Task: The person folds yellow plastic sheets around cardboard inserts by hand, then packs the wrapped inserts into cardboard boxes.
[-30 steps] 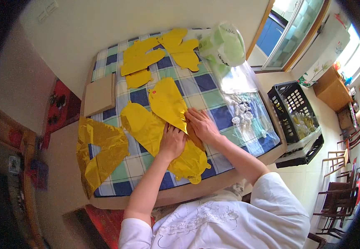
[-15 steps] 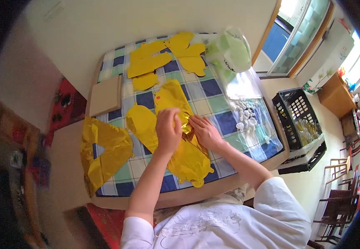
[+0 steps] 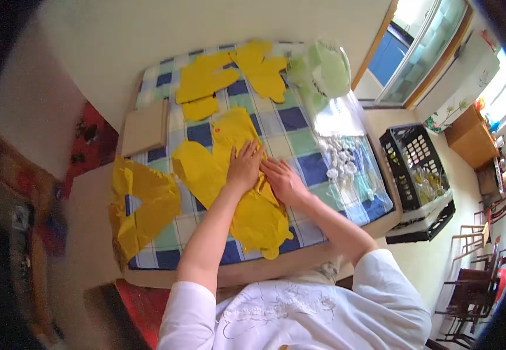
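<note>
A flat, uninflated gold foil balloon (image 3: pixel 258 224) lies lengthwise on the checked cloth (image 3: pixel 292 118) in front of me. My left hand (image 3: pixel 244 169) rests on its middle, fingers spread and palm down. Close beside it, my right hand (image 3: pixel 286 183) lies on the balloon's right edge with the fingers stretched out. The fingertips of the two hands nearly meet over a creased part of the foil. Another gold foil piece (image 3: pixel 193 166) sits against the balloon's left side. Farther left, a triangular gold foil piece with a hole (image 3: pixel 153 195) hangs partly over the table edge.
More gold foil shapes (image 3: pixel 200 79) lie at the back, near a green-and-white plastic bag (image 3: pixel 326 73). A beige flat box (image 3: pixel 145 127) is at the left edge. Clear packaging with small white items (image 3: pixel 341 158) lies on the right, beside a black crate (image 3: pixel 407 166) on the floor.
My left hand was curled above the foil and has now flattened onto it with its fingers spread. My right hand stays at the balloon's right edge. The view has shifted slightly.
</note>
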The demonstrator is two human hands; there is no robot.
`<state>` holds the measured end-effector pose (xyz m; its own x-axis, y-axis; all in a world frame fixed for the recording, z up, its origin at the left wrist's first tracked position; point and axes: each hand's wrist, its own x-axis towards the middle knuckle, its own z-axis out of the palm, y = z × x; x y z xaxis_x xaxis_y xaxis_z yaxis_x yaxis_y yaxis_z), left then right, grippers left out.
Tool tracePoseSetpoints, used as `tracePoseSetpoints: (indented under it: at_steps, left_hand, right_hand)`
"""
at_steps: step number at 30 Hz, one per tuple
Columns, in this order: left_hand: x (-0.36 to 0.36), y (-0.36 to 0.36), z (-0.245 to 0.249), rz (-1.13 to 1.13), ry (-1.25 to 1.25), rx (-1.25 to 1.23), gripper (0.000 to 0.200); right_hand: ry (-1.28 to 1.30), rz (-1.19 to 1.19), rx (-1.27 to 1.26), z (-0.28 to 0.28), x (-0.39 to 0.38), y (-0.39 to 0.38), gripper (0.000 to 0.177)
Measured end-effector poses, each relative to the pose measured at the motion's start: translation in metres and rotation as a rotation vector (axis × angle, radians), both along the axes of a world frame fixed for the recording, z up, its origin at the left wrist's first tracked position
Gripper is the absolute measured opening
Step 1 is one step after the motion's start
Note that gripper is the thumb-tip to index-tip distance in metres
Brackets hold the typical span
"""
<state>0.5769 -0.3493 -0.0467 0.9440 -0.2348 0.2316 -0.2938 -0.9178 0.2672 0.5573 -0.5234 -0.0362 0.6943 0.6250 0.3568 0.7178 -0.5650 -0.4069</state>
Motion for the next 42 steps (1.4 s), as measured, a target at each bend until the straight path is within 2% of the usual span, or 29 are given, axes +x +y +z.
tracePoseSetpoints:
  at_steps: [4,7,10,13,16,22,25,28,30,33,42]
  left_hand:
    - [0.003,0.0,-0.005,0.013,-0.02,0.0,0.043]
    - [0.003,0.001,-0.006,0.003,-0.021,-0.009,0.042]
    - [0.002,0.001,-0.003,0.004,-0.022,-0.014,0.041]
    - [0.004,0.002,-0.006,-0.001,-0.046,-0.011,0.042]
    - [0.002,0.002,-0.006,-0.003,-0.045,-0.051,0.041]
    - [0.003,0.003,-0.004,-0.012,-0.065,-0.129,0.039]
    - [-0.005,0.007,0.013,-0.017,-0.275,-0.272,0.03]
    - [-0.058,0.007,0.04,0.03,-0.122,-0.311,0.018]
    - [-0.095,0.007,0.03,-0.05,-0.121,-0.226,0.015]
    - [-0.121,0.007,0.018,-0.154,-0.184,-0.258,0.015]
    - [-0.124,0.007,0.016,-0.158,-0.197,-0.206,0.021]
  right_hand:
    - [0.144,0.103,0.063,0.005,-0.01,-0.019,0.042]
    - [0.161,0.185,0.043,0.001,-0.025,-0.041,0.043]
    - [0.259,0.181,0.142,0.006,-0.045,-0.056,0.045]
    - [0.32,0.047,0.215,0.008,-0.056,-0.059,0.047]
    - [0.224,0.048,0.158,0.006,-0.054,-0.056,0.054]
    - [0.118,0.138,-0.092,0.009,-0.048,-0.05,0.053]
    - [0.113,0.137,-0.086,0.005,-0.048,-0.051,0.052]
    - [0.121,0.138,-0.055,0.005,-0.049,-0.051,0.054]
    - [0.122,0.128,-0.075,0.007,-0.049,-0.05,0.054]
    - [0.124,0.121,-0.081,0.009,-0.05,-0.05,0.055]
    - [0.064,0.149,-0.133,0.006,-0.05,-0.051,0.056]
